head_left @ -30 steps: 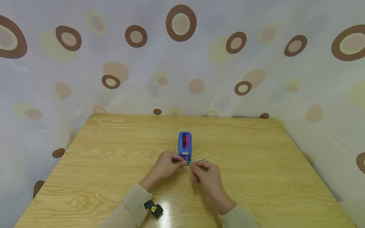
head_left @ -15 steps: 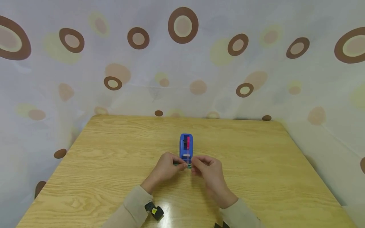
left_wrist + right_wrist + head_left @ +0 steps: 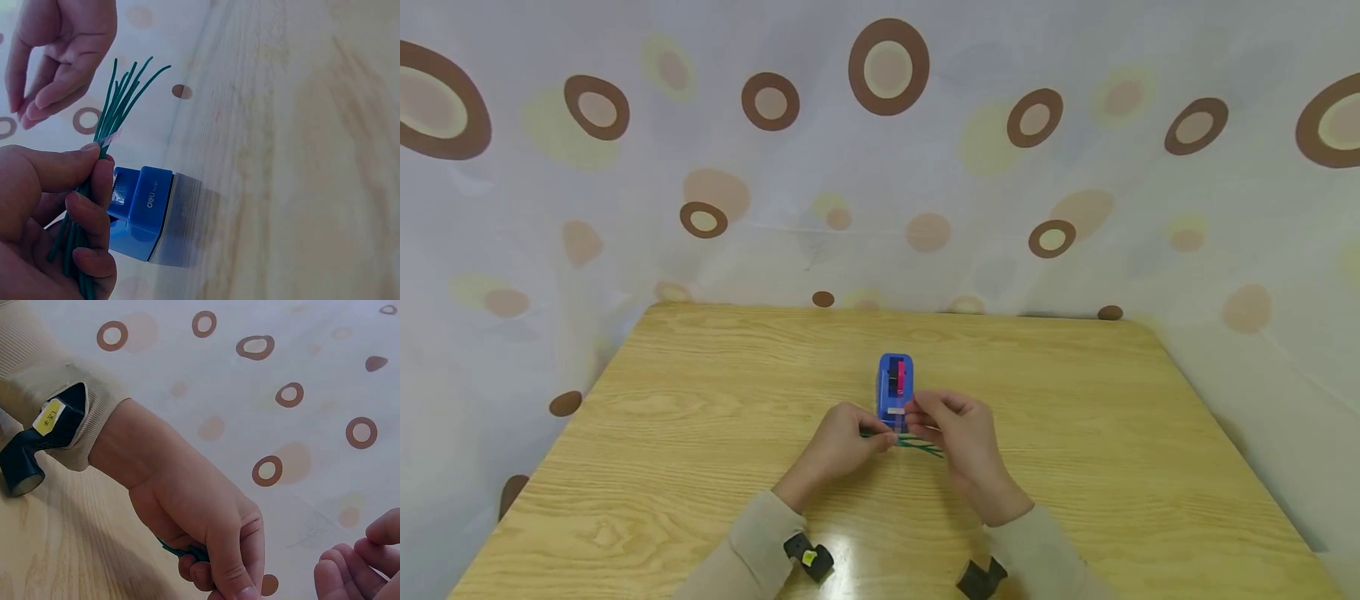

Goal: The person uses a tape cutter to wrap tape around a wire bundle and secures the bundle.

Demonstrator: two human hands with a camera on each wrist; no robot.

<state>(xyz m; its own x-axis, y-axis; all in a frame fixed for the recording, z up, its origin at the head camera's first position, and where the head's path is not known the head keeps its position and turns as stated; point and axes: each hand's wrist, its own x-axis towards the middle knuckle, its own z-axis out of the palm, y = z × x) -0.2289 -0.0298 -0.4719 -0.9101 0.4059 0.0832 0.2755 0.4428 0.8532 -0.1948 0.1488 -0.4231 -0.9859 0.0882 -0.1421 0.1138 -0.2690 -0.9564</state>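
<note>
My left hand [image 3: 842,442] grips a bundle of thin green wire-like stems [image 3: 119,109] between thumb and fingers. Their upper ends fan out above the thumb, and a clear strip of tape [image 3: 107,139] crosses them there. Just beyond the bundle stands a blue tape dispenser [image 3: 884,396] with a pink-edged roll inside; in the left wrist view its side reads "deli". My right hand [image 3: 962,429] is over the dispenser's near right side, apart from the stems. Its fingers are loosely bent, with nothing visible between them in the left wrist view [image 3: 65,59].
Both hands work over a wooden table [image 3: 700,358]. A patterned curtain [image 3: 790,175] hangs behind it and along both sides. Dark wrist cameras sit at both sleeves, a left one [image 3: 809,557] and a right one [image 3: 980,579].
My right hand has come off the green stems and moved up and away toward the dispenser. The stems' right ends now show and tilt downward. My left hand keeps its grip.
</note>
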